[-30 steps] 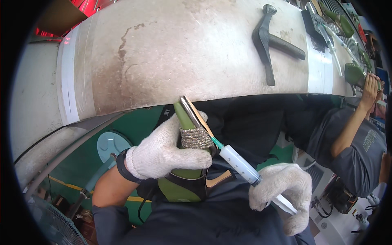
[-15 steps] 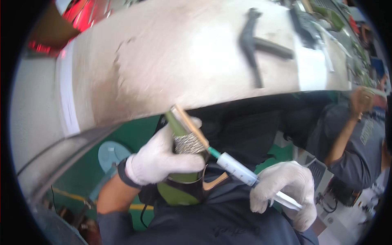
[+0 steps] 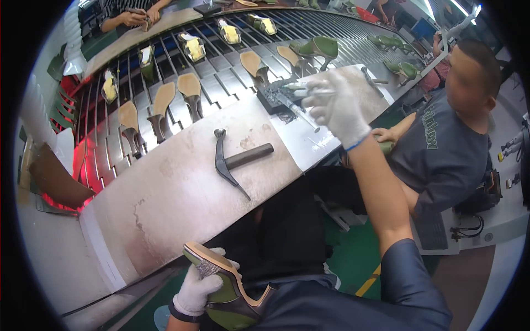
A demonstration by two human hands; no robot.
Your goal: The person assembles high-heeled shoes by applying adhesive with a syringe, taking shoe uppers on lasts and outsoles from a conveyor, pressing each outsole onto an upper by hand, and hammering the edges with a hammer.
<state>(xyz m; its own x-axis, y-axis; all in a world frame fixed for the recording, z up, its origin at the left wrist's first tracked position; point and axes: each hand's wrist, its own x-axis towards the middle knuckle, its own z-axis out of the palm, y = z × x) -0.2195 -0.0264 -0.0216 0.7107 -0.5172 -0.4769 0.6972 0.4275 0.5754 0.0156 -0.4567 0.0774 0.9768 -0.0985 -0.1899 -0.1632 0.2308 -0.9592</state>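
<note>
A green high-heeled shoe (image 3: 227,295) with a tan insole edge and a glittering band is tilted in my gloved left hand (image 3: 196,289), whose fingers wrap round it below the bench edge. My gloved right hand (image 3: 339,110) reaches far over the bench, its fingers slightly blurred around a syringe (image 3: 298,86) with a greenish tip. Just below that hand, a second clear syringe (image 3: 295,109) leans on a black block (image 3: 268,102) standing on a white sheet (image 3: 295,143). Between my hands lies a hammer (image 3: 243,158) with a dark handle and a long curved head.
Beyond the bench (image 3: 182,165) runs a metal roller conveyor (image 3: 212,91) bearing several upturned shoes with tan soles and several green ones. A co-worker (image 3: 452,132) sits close on the right, one hand on a green item. Another person (image 3: 132,16) works at the far side.
My right hand has moved the syringe from beside the shoe up and away to the black block. My left hand still holds the shoe, now lower in view. The view has shifted to show the conveyor.
</note>
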